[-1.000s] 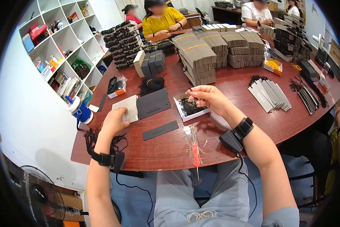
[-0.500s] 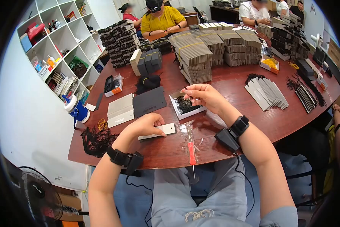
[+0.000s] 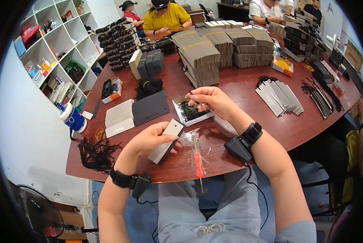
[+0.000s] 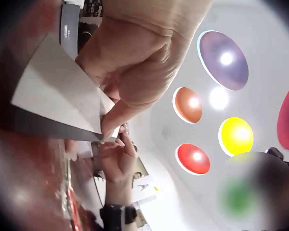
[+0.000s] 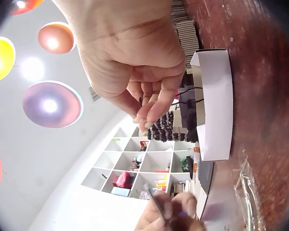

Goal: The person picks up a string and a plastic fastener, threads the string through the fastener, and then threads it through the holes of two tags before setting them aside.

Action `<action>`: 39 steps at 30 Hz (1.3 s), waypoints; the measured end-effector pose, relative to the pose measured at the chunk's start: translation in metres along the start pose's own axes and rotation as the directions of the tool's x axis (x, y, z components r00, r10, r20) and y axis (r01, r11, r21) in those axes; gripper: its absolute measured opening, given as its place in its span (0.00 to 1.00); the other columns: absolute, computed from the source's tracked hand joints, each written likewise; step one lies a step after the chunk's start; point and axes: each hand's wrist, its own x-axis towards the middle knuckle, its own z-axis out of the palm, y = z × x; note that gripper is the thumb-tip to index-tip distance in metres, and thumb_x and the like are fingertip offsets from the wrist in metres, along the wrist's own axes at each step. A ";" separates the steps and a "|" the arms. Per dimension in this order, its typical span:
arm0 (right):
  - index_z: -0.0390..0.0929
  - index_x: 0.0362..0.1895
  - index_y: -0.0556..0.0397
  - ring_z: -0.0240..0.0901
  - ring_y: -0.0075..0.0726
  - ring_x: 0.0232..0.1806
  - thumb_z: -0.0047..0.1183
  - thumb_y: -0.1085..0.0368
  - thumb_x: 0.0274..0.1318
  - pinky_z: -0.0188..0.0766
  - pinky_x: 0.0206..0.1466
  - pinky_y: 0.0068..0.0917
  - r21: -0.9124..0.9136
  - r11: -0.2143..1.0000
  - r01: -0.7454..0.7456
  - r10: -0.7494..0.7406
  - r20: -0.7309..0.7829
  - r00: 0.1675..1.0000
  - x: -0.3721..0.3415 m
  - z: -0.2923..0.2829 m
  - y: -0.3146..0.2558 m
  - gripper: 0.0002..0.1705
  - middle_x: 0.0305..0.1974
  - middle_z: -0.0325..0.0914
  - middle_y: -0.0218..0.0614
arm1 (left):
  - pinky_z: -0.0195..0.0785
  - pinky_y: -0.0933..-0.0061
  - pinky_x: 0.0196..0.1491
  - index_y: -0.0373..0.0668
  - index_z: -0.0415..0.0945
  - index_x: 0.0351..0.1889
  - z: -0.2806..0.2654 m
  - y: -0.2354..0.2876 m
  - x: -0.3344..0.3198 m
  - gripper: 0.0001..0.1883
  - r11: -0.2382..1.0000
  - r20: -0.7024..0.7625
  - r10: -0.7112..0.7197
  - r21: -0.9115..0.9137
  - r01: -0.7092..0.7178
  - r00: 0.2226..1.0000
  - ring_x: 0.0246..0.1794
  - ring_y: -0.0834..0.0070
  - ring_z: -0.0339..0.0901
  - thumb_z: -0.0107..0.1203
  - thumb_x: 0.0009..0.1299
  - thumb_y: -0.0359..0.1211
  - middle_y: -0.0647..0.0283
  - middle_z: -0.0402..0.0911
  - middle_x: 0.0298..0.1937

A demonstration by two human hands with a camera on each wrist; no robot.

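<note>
The left hand (image 3: 149, 139) grips a light card with a dark card (image 3: 175, 142) behind it, thumb on the pale face near a small hole. In the left wrist view the pale card (image 4: 62, 86) lies over the dark one, tilted above the table. The right hand (image 3: 215, 102) is beside and above a white box (image 3: 194, 120) of black strings, its thumb and fingertips pinched together on a small dark strand (image 3: 188, 95). The right wrist view shows the pinching hand (image 5: 135, 67) near the box (image 5: 216, 106); the strand is mostly hidden there.
Grey cards (image 3: 120, 119) and a dark card (image 3: 151, 108) lie at the left, black cords (image 3: 96, 156) nearer. A red-handled tool (image 3: 198, 165) is at the front edge. Tall card stacks (image 3: 199, 60) stand behind; fanned cards (image 3: 276, 97) lie right. People sit across the table.
The left hand has come from the grey cards to the front dark card and lifted it together with a light card. The right hand keeps its pinch near the box.
</note>
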 end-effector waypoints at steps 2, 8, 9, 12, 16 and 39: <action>0.72 0.38 0.57 0.65 0.13 0.22 0.48 0.65 0.50 0.64 0.25 0.09 0.001 1.000 -0.003 0.003 0.002 1.000 0.001 -0.001 0.001 0.12 0.28 0.74 0.30 | 0.71 0.74 0.32 0.39 0.59 0.44 0.025 0.008 -0.017 0.13 1.000 0.002 -0.007 -0.024 0.007 1.000 0.31 0.71 0.75 0.44 0.62 0.28 0.58 0.71 0.35; 0.73 0.37 0.56 0.64 0.12 0.21 0.48 0.64 0.50 0.64 0.26 0.09 -0.007 1.000 0.002 -0.002 0.010 1.000 -0.001 0.001 -0.003 0.11 0.29 0.74 0.30 | 0.66 0.81 0.28 0.36 0.62 0.43 0.093 -0.037 -0.068 0.13 0.989 -0.009 -0.004 -0.146 0.003 1.000 0.23 0.82 0.71 0.36 0.68 0.36 0.61 0.73 0.29; 0.73 0.37 0.57 0.64 0.12 0.21 0.48 0.64 0.50 0.64 0.26 0.09 -0.009 1.000 0.013 -0.013 0.016 1.000 -0.001 0.000 -0.001 0.11 0.29 0.74 0.30 | 0.67 0.81 0.29 0.34 0.64 0.42 0.101 -0.047 -0.073 0.13 0.984 -0.061 0.016 -0.174 -0.026 0.998 0.24 0.81 0.71 0.37 0.67 0.35 0.60 0.74 0.29; 0.72 0.38 0.57 0.64 0.12 0.21 0.48 0.65 0.50 0.64 0.25 0.08 -0.014 1.000 0.014 -0.014 0.014 1.000 0.000 0.001 0.000 0.11 0.28 0.74 0.30 | 0.68 0.81 0.32 0.32 0.67 0.39 0.120 -0.075 -0.086 0.12 0.981 -0.140 0.066 -0.172 -0.089 0.988 0.27 0.81 0.73 0.40 0.67 0.33 0.57 0.75 0.30; 0.73 0.37 0.58 0.64 0.12 0.20 0.48 0.64 0.50 0.63 0.23 0.07 -0.053 0.998 0.044 -0.042 0.037 0.998 0.000 0.004 -0.002 0.12 0.26 0.73 0.28 | 0.68 0.81 0.33 0.30 0.69 0.38 0.136 -0.106 -0.087 0.11 0.980 -0.301 0.066 -0.161 -0.119 0.951 0.29 0.80 0.73 0.41 0.65 0.30 0.56 0.76 0.31; 0.75 0.33 0.57 0.66 0.17 0.22 0.48 0.70 0.47 0.63 0.23 0.15 -0.407 0.913 0.031 0.106 0.310 0.945 -0.202 0.087 -0.017 0.07 0.24 0.72 0.31 | 0.65 0.80 0.38 0.36 0.58 0.46 0.138 -0.154 -0.058 0.12 0.837 -0.310 0.452 -0.178 -0.518 0.837 0.33 0.80 0.71 0.38 0.66 0.28 0.60 0.74 0.37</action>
